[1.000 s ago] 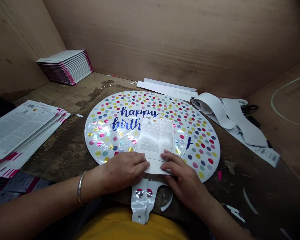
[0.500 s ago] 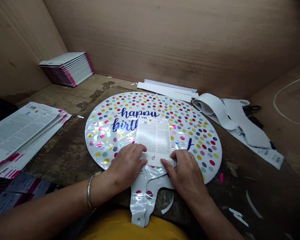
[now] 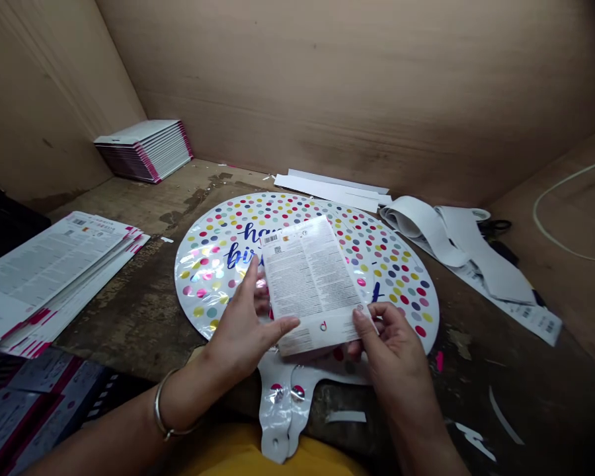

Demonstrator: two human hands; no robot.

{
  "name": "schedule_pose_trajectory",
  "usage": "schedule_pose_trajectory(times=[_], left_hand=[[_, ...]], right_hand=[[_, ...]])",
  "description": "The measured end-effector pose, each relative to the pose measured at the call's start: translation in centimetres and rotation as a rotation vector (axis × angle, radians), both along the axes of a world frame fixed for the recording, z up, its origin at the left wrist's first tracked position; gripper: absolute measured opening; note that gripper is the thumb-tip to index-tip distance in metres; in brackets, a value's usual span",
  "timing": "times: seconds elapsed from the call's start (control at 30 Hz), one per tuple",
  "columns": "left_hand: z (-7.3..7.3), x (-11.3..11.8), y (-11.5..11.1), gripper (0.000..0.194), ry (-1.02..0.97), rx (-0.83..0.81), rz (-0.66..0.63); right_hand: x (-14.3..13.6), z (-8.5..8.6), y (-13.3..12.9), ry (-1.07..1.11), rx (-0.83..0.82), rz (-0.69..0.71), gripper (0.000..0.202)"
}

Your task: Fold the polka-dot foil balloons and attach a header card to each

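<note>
A white printed card [image 3: 307,284] with dense small text, a barcode and a small logo is held tilted above two flat foil balloons [image 3: 203,231]. My right hand [image 3: 389,340] pinches the card's lower right corner between thumb and fingers. At its left edge, my left hand [image 3: 248,324] is open, fingers apart, the thumb reaching over the card's lower left part. The overlapping balloons have coloured dots and blue "happy birthday" lettering, partly covered by the card. Their tails [image 3: 277,423] point towards me over the table's front edge.
A pile of similar printed cards [image 3: 59,264] lies at left, and a neat stack with pink edges [image 3: 143,152] stands at the back left. White strips [image 3: 332,188] and a curled label roll [image 3: 426,225] are behind. Scissors [image 3: 496,228] and paper scraps [image 3: 476,439] are at right.
The card has been lifted off the balloons and tilted, its bottom nearer me. My left hand has opened from its lower left corner; my right hand still grips the right corner.
</note>
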State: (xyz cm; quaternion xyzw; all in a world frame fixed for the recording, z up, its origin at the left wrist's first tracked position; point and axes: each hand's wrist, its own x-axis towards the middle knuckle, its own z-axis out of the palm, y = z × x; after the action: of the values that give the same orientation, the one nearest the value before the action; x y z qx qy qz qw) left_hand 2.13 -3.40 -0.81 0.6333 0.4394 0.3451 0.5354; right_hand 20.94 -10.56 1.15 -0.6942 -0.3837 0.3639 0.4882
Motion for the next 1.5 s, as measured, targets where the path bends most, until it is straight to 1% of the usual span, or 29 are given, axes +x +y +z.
schedule_pose_trajectory(times=[0.07,0.1,0.17,0.2,0.27,0.33,0.37,0.43,0.53,0.6,0.7,0.77,0.8,0.87,0.93,0.97,1.0,1.03,1.1,1.13,1.2,1.23,1.27,1.33,1.37,1.4,1.43,1.47,1.5], left_hand=[[0.3,0.5,-0.3,0.110,-0.255,-0.311,-0.037],[0.4,0.8,-0.5,0.111,-0.339,-0.421,-0.037],[0.5,1.4,-1.1,0.106,-0.459,-0.538,0.000],[0.5,1.6,-1.4,0.099,-0.510,-0.550,0.007],[0.4,1.8,-2.1,0.078,-0.571,-0.537,-0.053],[0.2,1.9,-2.5,0.056,-0.581,-0.510,-0.131],[0.1,1.9,-2.7,0.049,-0.579,-0.496,-0.142],[-0.1,2.0,-2.7,0.046,-0.591,-0.480,-0.110],[-0.2,2.2,-2.6,0.053,-0.616,-0.459,-0.046],[-0.2,2.4,-2.6,0.054,-0.610,-0.441,-0.036],[-0.1,2.5,-2.6,0.050,-0.601,-0.429,-0.078],[-0.1,2.3,-2.5,0.048,-0.602,-0.438,-0.115],[-0.2,2.2,-2.5,0.049,-0.598,-0.437,-0.117],[-0.3,2.0,-2.4,0.051,-0.574,-0.415,-0.085],[-0.4,2.0,-2.4,0.052,-0.547,-0.390,-0.064],[-0.3,2.1,-2.4,0.051,-0.538,-0.383,-0.069],[-0.2,2.2,-2.4,0.049,-0.528,-0.378,-0.079],[-0.1,2.3,-2.5,0.047,-0.515,-0.373,-0.088],[0.2,2.2,-2.5,0.044,-0.465,-0.360,-0.091],[0.2,2.0,-2.4,0.044,-0.433,-0.354,-0.080],[0.1,1.4,-2.1,0.046,-0.371,-0.354,-0.044],[0.1,1.0,-1.9,0.047,-0.351,-0.360,-0.029],[0.0,0.8,-1.6,0.049,-0.339,-0.367,-0.021],[0.0,0.5,-1.1,0.051,-0.332,-0.367,-0.029],[0.1,0.5,-0.9,0.050,-0.331,-0.357,-0.053],[0.4,0.7,-0.7,0.049,-0.330,-0.343,-0.092],[0.7,0.8,-0.6,0.049,-0.321,-0.323,-0.131],[1.1,0.9,-0.6,0.050,-0.293,-0.287,-0.153],[1.4,1.0,-0.6,0.056,-0.235,-0.221,-0.144]], right_hand=[[0.2,0.0,-0.1,0.130,0.015,-0.046,0.028],[0.3,-0.2,-0.2,0.176,0.021,-0.068,0.028],[0.5,-0.8,-0.3,0.262,0.043,-0.109,0.029],[0.6,-1.1,-0.4,0.294,0.055,-0.121,0.028],[0.6,-1.4,-0.6,0.318,0.077,-0.138,0.027],[0.4,-1.3,-0.8,0.368,0.086,-0.145,0.026],[0.2,-1.1,-0.9,0.427,0.077,-0.132,0.025],[-0.4,-0.5,-1.1,0.589,0.040,-0.068,0.023],[-1.6,0.1,-1.3,0.789,0.011,0.025,0.040],[-2.3,0.0,-1.4,0.852,0.039,0.032,0.049],[-2.4,-0.3,-1.7,0.890,0.054,0.072,0.052],[-1.7,-0.4,-2.0,0.831,-0.001,0.148,0.050],[-1.2,-0.3,-2.1,0.737,-0.025,0.170,0.049],[-0.1,-0.1,-2.3,0.367,-0.007,0.125,0.048],[0.5,0.3,-2.2,-0.146,0.101,0.078,0.046],[0.5,0.5,-2.2,-0.377,0.165,0.103,0.043],[0.4,0.7,-2.1,-0.552,0.220,0.173,0.036],[0.3,1.0,-2.2,-0.660,0.260,0.268,0.027],[0.7,1.8,-2.7,-0.683,0.281,0.426,0.013],[1.3,2.3,-3.3,-0.624,0.245,0.488,0.015],[3.8,3.4,-4.8,-0.436,0.082,0.594,0.018],[5.4,3.8,-5.6,-0.343,-0.073,0.672,0.019],[6.9,4.1,-6.1,-0.299,-0.178,0.654,0.019],[8.9,4.1,-6.4,-0.282,-0.295,0.409,0.033],[9.0,3.8,-6.0,-0.245,-0.298,0.275,0.044],[8.5,3.4,-5.3,-0.178,-0.278,0.161,0.054],[7.5,2.9,-4.4,-0.076,-0.240,0.091,0.060],[6.0,2.5,-3.3,0.051,-0.197,0.062,0.063],[4.5,2.1,-2.2,0.190,-0.182,0.097,0.064]])
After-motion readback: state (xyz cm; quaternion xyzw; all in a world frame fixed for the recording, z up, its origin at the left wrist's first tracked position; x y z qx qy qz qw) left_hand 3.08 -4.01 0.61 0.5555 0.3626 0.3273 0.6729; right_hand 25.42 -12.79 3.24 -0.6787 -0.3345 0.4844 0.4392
